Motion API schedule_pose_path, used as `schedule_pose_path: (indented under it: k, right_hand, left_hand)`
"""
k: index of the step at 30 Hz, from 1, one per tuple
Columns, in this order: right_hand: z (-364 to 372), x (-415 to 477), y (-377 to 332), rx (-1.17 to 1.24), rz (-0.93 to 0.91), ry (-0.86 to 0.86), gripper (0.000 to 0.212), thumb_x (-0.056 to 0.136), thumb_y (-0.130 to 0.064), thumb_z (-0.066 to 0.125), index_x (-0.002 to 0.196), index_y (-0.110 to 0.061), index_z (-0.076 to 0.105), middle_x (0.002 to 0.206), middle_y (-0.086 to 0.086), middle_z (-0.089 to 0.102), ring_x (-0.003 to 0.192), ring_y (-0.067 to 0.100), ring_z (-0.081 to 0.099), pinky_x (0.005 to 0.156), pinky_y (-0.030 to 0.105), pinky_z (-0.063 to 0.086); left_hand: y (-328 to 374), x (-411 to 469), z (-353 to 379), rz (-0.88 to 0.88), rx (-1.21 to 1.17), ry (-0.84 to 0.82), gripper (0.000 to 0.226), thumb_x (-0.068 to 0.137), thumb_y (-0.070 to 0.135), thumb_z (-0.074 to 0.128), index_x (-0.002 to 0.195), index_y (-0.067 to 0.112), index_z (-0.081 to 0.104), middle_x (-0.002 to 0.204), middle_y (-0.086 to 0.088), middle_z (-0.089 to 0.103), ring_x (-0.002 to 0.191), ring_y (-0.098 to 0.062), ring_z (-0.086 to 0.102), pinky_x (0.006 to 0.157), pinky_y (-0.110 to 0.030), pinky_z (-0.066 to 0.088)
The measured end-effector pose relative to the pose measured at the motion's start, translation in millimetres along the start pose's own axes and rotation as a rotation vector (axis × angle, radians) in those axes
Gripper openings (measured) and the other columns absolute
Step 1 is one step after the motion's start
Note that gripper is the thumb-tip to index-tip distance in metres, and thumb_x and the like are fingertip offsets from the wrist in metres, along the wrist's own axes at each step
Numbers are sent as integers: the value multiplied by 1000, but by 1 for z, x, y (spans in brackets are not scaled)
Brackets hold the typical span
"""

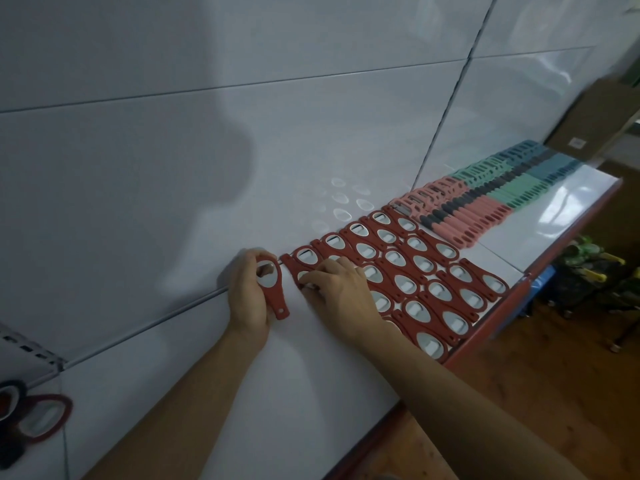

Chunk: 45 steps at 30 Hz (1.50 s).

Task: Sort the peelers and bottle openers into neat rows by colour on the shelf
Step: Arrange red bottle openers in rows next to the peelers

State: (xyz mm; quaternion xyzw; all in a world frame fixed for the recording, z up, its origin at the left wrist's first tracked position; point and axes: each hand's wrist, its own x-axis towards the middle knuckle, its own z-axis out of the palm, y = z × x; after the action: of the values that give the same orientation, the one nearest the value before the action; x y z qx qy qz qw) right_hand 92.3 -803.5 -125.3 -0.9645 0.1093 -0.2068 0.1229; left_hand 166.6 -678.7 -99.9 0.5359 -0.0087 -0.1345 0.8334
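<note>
My left hand (247,292) grips a red bottle opener (272,284) with a silver oval insert, held against the white shelf (294,375) near the back wall. My right hand (341,289) lies flat on the left end of the rows of red bottle openers (415,282), fingertips pressing one opener. Further right along the shelf lie rows of pink peelers (464,216), then mint green peelers (509,192), then blue peelers (547,164).
At the far left edge lie a loose dark red opener (43,419) and some black items. The shelf has a red front edge (491,327). A cardboard box (588,123) stands at the far right end. Below right is a wooden floor with clutter.
</note>
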Motion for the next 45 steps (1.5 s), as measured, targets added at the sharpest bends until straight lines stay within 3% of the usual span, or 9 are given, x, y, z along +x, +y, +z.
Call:
schedule_pose_path:
  k: [7,13,18,22,27,30,34,40,45]
  right_hand:
    - [1,-1,0,44,27,43,18,98,-27,64,110,-23,77,102,-3,71,95,17,56,81,37,49]
    - [-24,-15,-17,550,198,148,12,98,-30,64,104,-20,66,94,-17,66,85,7,63,71,21,54]
    - [-29,-34,-21,500,55,156,32,85,-51,73,99,-22,67,101,-20,60,82,3,60,68,10,47]
    - [-30,-43,-13,408,50,148,24,81,-28,86,98,-18,73,108,-7,64,78,1,57,72,9,51]
    - [-34,-56,-3,303,112,201,24,82,-16,83,102,-18,71,104,-7,66,82,6,61,77,20,58]
    - [-45,-56,-3,302,170,142,43,83,-24,83,122,-23,64,110,-12,64,88,2,58,81,14,53]
    - [-57,-50,0,430,165,104,47,88,-20,78,131,-24,60,109,-22,60,86,-7,61,78,5,49]
    - [-61,-55,13,605,305,186,25,93,-3,69,105,-24,65,101,-22,67,95,-4,67,80,10,53]
    - [-49,-62,14,403,35,5,26,80,2,80,90,-20,70,102,-10,71,99,4,67,86,15,55]
  left_hand:
    - [-15,8,-6,114,169,-14,23,109,8,39,99,3,59,80,0,62,65,0,60,62,-19,50]
    - [-20,12,-15,113,254,-94,12,106,7,50,109,5,61,97,-6,67,85,-13,69,65,-34,61]
    - [-19,7,-16,175,340,-196,8,101,5,59,99,11,63,93,-11,71,91,-27,71,70,-41,62]
    - [-17,2,-15,118,356,-247,8,100,6,62,97,13,65,94,-9,74,92,-30,75,72,-49,63]
    - [-11,-6,-10,138,417,-332,6,95,5,68,94,10,65,93,-7,78,85,-22,76,63,-34,61]
    - [-8,-12,-6,188,430,-437,5,90,6,73,92,9,70,84,-2,79,69,-14,71,55,-28,53]
    - [-3,-17,-2,202,314,-455,14,85,22,71,91,10,74,84,-5,78,74,-23,75,61,-30,58]
    - [-14,-1,-13,480,593,-399,16,97,20,61,97,13,75,96,3,77,97,-18,72,89,-29,55]
    - [-24,8,-15,650,870,-345,12,90,7,74,92,19,74,100,9,67,99,-4,62,89,-22,50]
